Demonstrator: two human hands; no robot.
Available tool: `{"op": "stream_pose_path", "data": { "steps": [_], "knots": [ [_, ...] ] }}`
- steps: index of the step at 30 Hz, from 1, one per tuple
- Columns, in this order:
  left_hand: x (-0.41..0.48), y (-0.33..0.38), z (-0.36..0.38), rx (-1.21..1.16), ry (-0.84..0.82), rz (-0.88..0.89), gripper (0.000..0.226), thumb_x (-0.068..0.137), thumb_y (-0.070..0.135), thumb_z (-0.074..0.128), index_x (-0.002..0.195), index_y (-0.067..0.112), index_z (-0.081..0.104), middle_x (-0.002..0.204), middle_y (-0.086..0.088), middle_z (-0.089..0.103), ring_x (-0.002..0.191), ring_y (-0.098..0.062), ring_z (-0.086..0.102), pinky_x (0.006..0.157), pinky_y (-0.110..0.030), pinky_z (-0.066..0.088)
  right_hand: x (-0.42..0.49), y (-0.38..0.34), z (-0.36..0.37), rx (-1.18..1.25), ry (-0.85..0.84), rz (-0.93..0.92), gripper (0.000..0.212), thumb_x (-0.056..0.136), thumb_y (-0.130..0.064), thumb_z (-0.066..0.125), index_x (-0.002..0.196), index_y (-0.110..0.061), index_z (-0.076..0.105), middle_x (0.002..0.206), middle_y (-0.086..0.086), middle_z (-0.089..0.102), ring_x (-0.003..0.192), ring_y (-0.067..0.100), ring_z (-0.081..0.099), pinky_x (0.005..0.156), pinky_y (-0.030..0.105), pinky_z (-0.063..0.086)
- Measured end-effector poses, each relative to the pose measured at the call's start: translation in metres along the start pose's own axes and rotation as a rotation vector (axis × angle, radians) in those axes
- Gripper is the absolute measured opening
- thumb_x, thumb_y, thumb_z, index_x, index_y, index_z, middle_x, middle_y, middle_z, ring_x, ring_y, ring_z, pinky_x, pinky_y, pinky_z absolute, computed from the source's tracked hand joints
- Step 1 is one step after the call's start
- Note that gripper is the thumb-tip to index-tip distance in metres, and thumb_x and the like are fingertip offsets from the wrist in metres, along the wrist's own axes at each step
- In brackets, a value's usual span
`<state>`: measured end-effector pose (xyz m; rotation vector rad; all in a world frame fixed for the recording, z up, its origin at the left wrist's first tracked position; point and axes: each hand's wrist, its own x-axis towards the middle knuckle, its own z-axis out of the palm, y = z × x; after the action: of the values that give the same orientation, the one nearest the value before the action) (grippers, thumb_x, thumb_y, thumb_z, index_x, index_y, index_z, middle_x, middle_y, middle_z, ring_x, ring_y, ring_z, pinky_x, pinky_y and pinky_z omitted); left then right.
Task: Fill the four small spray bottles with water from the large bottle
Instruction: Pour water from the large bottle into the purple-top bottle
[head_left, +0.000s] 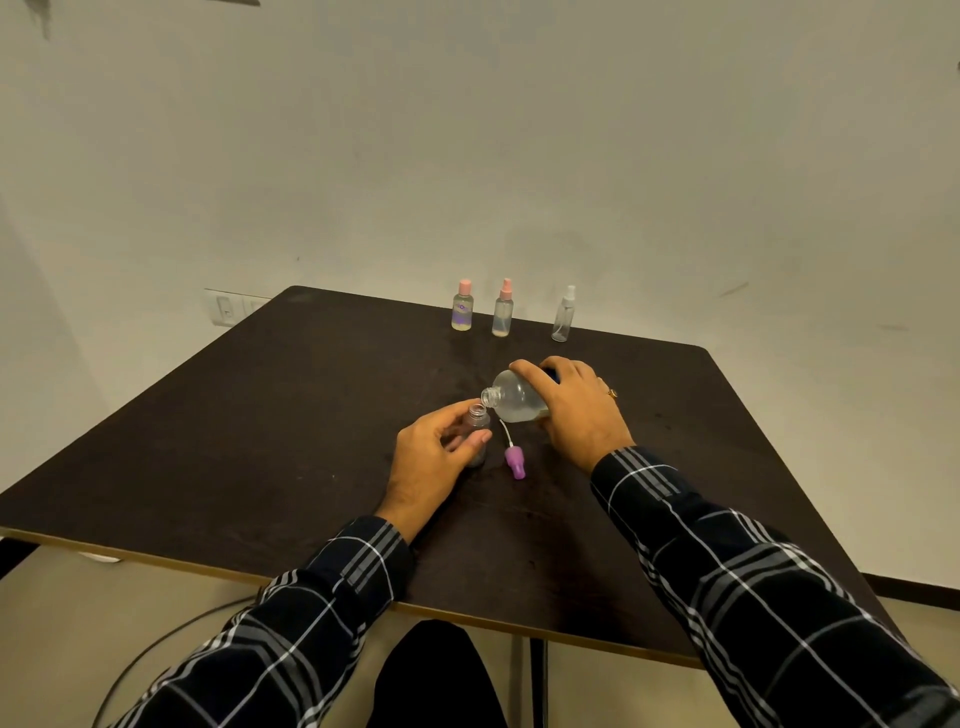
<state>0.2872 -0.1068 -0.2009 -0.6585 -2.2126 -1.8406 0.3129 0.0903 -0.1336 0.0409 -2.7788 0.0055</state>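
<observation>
Lurker: so what is each hand up to?

Regular: left hand (436, 457) has thumb and fingers curled round the small open spray bottle (477, 418), which sits upright and uncapped and looks to be resting on the dark table (260, 415). Right hand (576, 410) grips the large bottle (511, 400) from above. It's tipped on its side, open mouth aimed at the left hand and just above the small bottle's neck. There's clear liquid inside it. Can't tell if anything is pouring.

Lurker: and the sprayer top?

Regular: purple spray cap (515, 462), white tube attached, lies on the table between the two hands, just beside the small bottle.

Lurker: the other three?

Regular: all upright and capped, in a row well beyond both hands by the far edge. Left pink-capped bottle (462, 306) and second pink-capped bottle (503, 309) stand past the left hand's fingertips. White-capped clear bottle (563, 314) stands past the right hand. Both arms are in dark plaid sleeves (727, 571), and there's a ring (613, 393) on the right hand.
</observation>
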Motion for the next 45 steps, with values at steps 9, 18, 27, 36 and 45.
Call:
{"op": "stream_pose_path", "data": {
  "steps": [9,18,27,36,45],
  "knots": [
    [0.001,0.000,0.001,-0.021,0.010,-0.004,0.043,0.086,0.011,0.081,0.125,0.023,0.071,0.111,0.013,0.074,0.104,0.000,0.070,0.090,-0.018,0.056,0.000,0.001,-0.005,-0.039,0.000,-0.012,0.075,0.089,-0.020,0.070,0.145,-0.045,0.026,0.143,0.006,0.040,0.135,0.031,0.035,0.107,0.058,0.038],
    [0.001,-0.001,0.001,-0.004,0.004,-0.002,0.043,0.086,0.013,0.080,0.126,0.024,0.070,0.113,0.014,0.072,0.104,0.003,0.069,0.089,-0.015,0.055,0.000,-0.002,-0.011,-0.074,-0.005,-0.020,0.074,0.091,-0.019,0.068,0.145,-0.045,0.024,0.146,0.007,0.037,0.138,0.032,0.031,0.109,0.063,0.033],
    [0.002,-0.001,0.001,-0.016,0.006,-0.013,0.044,0.086,0.012,0.080,0.127,0.022,0.070,0.112,0.013,0.073,0.105,0.002,0.069,0.089,-0.015,0.055,0.001,-0.004,-0.014,-0.106,0.007,-0.038,0.073,0.090,-0.020,0.070,0.143,-0.044,0.025,0.145,0.008,0.039,0.137,0.033,0.032,0.107,0.064,0.034],
    [0.001,-0.001,0.001,-0.019,0.010,-0.004,0.043,0.085,0.012,0.081,0.125,0.026,0.070,0.109,0.015,0.073,0.103,0.003,0.070,0.088,-0.015,0.055,0.000,-0.005,-0.017,-0.118,0.008,-0.041,0.074,0.091,-0.015,0.067,0.145,-0.043,0.025,0.146,0.008,0.037,0.139,0.033,0.030,0.109,0.063,0.033],
    [0.002,-0.002,0.001,0.002,0.002,-0.008,0.045,0.086,0.014,0.080,0.128,0.022,0.069,0.115,0.010,0.073,0.106,0.002,0.069,0.091,-0.018,0.056,-0.001,-0.005,-0.019,-0.130,-0.003,-0.041,0.074,0.091,-0.016,0.067,0.147,-0.041,0.026,0.148,0.010,0.036,0.140,0.034,0.028,0.111,0.061,0.031]
  ]
}}
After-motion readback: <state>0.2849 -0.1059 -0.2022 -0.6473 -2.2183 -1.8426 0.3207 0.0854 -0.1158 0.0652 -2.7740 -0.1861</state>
